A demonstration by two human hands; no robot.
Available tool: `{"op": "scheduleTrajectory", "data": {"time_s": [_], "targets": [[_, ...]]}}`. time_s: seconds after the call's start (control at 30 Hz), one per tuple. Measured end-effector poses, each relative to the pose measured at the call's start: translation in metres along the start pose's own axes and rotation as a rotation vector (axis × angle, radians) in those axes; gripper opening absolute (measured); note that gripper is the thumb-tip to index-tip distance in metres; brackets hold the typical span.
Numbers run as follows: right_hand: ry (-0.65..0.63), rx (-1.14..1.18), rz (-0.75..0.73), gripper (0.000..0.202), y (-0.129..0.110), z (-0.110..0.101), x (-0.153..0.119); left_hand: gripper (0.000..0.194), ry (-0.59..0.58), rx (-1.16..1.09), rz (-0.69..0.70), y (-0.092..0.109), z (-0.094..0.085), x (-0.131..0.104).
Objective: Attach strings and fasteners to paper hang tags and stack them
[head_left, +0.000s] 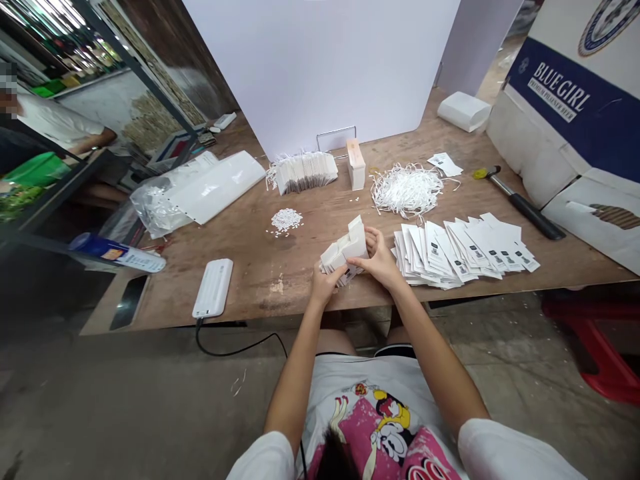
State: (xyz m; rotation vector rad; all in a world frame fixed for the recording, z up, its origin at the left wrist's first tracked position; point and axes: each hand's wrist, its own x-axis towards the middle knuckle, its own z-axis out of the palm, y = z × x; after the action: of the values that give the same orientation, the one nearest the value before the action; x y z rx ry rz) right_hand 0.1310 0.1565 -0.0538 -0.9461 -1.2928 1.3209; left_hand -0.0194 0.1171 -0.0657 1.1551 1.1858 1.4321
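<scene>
Near the table's front edge, my left hand [326, 283] and my right hand [379, 257] hold a fanned bunch of white cards [346, 248] between them, fingers wrapped round its two sides. Just right of my right hand lies a spread pile of white printed cards [455, 250]. Behind it is a heap of white strings [407, 190]. A row of cards with strings [307, 172] stands at the back, beside an upright stack of small cards [356, 164]. Small white pieces [286, 220] form a little pile left of my hands.
A power bank [213, 288] with a black cable and a phone [129, 303] lie at front left, near a spray can [117, 253] and plastic bags [165, 200]. On the right are a hammer [525, 203] and a large carton [575, 100]. A person [55, 123] is at far left.
</scene>
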Motion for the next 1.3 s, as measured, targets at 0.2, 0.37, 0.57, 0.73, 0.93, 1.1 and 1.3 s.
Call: {"op": "scheduleTrajectory", "data": {"time_s": [0.2,0.37,0.57,0.73,0.93,1.1,1.3], "targets": [[0.099,-0.048,-0.014,0.049,-0.009,-0.003,-0.020,0.054,-0.066,0.038,0.077,0.016,-0.010,0.000],[0.080,-0.058,0.007,0.051,-0.008,-0.005,-0.032,0.057,-0.179,0.126,0.073,0.023,-0.011,-0.001],[0.048,-0.062,0.043,0.051,-0.007,-0.006,-0.036,0.053,-0.146,0.159,0.117,0.023,-0.014,0.000],[0.085,-0.072,0.026,0.043,-0.005,-0.007,-0.040,0.050,-0.120,0.158,0.135,0.022,-0.017,0.000],[0.077,-0.047,0.026,0.047,-0.002,-0.005,-0.042,0.052,-0.146,0.151,0.161,0.026,-0.021,-0.001],[-0.005,0.017,0.018,0.070,-0.002,0.002,-0.041,0.071,-0.288,0.114,0.165,0.028,-0.017,-0.003],[0.019,-0.024,0.040,0.053,-0.003,0.004,-0.041,0.051,-0.195,0.190,0.153,0.026,-0.013,-0.004]]}}
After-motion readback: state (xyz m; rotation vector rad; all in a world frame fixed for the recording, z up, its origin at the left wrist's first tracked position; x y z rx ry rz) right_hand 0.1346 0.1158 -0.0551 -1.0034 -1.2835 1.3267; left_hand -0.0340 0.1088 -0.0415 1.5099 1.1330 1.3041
